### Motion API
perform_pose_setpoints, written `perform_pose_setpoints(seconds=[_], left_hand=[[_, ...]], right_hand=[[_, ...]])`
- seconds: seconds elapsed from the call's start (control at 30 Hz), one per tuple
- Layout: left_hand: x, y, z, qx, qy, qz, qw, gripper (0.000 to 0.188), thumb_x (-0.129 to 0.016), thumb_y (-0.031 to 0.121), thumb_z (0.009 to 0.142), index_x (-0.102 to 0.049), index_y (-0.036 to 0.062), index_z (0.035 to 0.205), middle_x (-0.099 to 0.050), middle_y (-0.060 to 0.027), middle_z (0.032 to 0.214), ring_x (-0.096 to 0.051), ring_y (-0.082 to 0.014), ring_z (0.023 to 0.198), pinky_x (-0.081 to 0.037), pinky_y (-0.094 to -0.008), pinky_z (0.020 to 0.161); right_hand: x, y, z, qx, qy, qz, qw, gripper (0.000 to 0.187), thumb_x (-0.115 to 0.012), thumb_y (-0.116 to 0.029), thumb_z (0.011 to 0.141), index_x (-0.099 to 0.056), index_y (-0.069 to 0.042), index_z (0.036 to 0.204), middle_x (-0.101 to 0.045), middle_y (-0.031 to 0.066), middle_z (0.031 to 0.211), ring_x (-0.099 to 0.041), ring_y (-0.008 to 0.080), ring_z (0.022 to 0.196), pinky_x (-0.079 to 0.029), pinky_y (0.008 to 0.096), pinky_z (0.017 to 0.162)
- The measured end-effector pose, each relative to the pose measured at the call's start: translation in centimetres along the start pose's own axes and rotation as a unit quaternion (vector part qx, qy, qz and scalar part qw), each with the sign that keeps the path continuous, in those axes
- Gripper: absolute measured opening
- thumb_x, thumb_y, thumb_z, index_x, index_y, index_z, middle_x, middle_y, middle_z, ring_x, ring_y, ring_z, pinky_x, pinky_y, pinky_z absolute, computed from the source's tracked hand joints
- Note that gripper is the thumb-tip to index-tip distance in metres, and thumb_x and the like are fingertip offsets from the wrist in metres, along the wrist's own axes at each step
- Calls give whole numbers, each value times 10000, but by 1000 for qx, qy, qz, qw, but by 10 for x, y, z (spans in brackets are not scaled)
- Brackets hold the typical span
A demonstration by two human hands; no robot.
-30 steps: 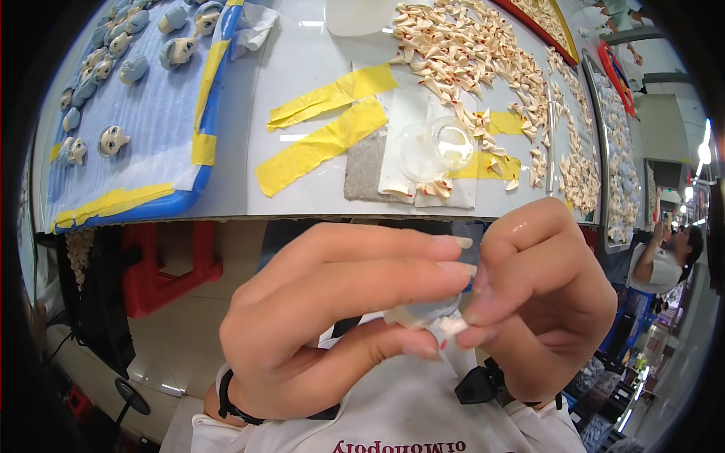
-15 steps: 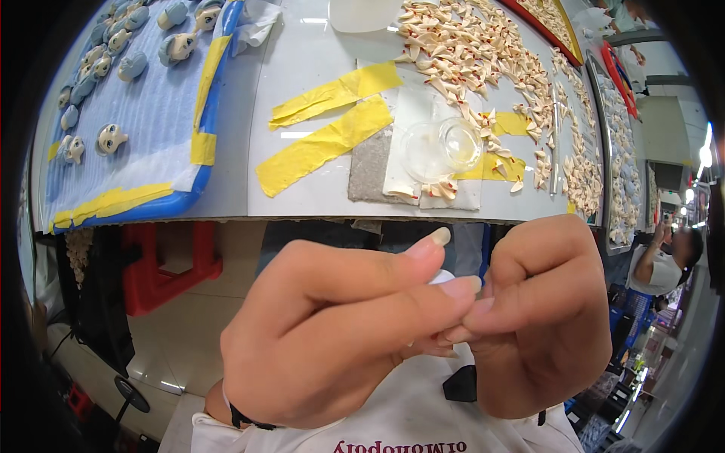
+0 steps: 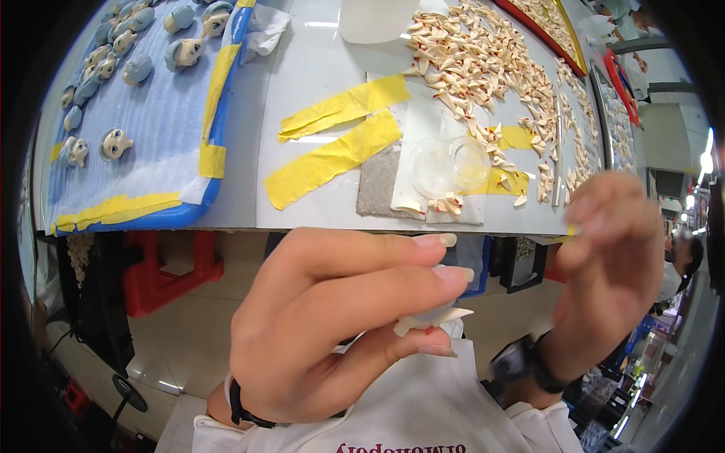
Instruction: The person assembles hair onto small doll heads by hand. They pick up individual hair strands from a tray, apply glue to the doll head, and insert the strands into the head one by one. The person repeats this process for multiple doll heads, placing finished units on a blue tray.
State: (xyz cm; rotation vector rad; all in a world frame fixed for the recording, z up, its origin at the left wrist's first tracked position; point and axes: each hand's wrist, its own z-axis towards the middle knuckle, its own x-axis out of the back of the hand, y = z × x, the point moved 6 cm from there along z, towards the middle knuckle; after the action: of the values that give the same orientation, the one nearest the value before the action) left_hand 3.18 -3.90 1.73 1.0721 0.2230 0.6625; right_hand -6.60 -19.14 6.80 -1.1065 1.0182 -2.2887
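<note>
My left hand (image 3: 317, 309) is closed on a small doll head (image 3: 432, 313), pinched between thumb and fingers in front of the table edge. Most of the head is hidden by the fingers; a greyish-blue part shows. A pointed cream piece (image 3: 455, 312) with a red spot sticks out of the same grip, below the fingertips. Off to the right, my right hand (image 3: 613, 245) is raised beside the table's front edge, apart from the left. Motion smears its fingers, so whether they hold anything is unclear.
On the left, a blue-rimmed tray (image 3: 162, 219) carries several blue-haired doll heads. Many pointed cream pieces (image 3: 483, 64) with red spots cover the back right. Yellow tape strips (image 3: 332, 158), a clear round dish (image 3: 436, 167) and a white cup (image 3: 376, 19) are on the table.
My right hand has let go of what the left holds and swung right and up toward the table's edge. The doll head and cream piece now show in my left hand.
</note>
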Motion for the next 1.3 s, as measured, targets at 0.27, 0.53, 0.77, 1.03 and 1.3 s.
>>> perform_pose_setpoints(seconds=[0.27,0.53,0.77,1.03,1.3], left_hand=[[1,-12,-6,88,43,-71,993,442,-762,87,639,-492,-4,975,-461,-138,991,-579,-245,879,-511,-295,716],[0,-15,-5,97,36,-49,993,447,-760,107,646,-489,-5,985,-494,-142,961,-566,-244,859,-504,-289,674],[-2,-17,-2,78,27,-34,996,403,-732,121,679,-520,-16,994,-493,-152,979,-563,-243,841,-494,-294,657],[1,-14,-5,81,23,-36,996,381,-714,106,691,-518,-17,994,-485,-162,992,-568,-239,799,-493,-301,644],[2,-15,-10,89,46,-86,991,384,-711,113,695,-515,-23,996,-486,-165,991,-572,-243,769,-491,-301,623]], right_hand=[[31,51,29,-71,-81,-268,958,218,-575,9,666,-576,-22,881,-564,60,889,-511,162,792,-388,263,727],[10,65,39,-65,-126,-286,948,128,-574,39,665,-568,19,791,-566,122,759,-555,242,691,-424,305,632],[12,67,39,-37,-125,-292,947,74,-558,44,702,-554,28,774,-569,134,733,-566,266,660,-434,312,602],[24,58,39,14,-66,-287,956,126,-498,51,752,-563,9,851,-555,126,782,-546,235,724,-417,272,661],[48,65,24,-103,6,-189,977,92,-474,-38,867,-552,4,892,-561,42,781,-507,103,713,-399,213,668]])
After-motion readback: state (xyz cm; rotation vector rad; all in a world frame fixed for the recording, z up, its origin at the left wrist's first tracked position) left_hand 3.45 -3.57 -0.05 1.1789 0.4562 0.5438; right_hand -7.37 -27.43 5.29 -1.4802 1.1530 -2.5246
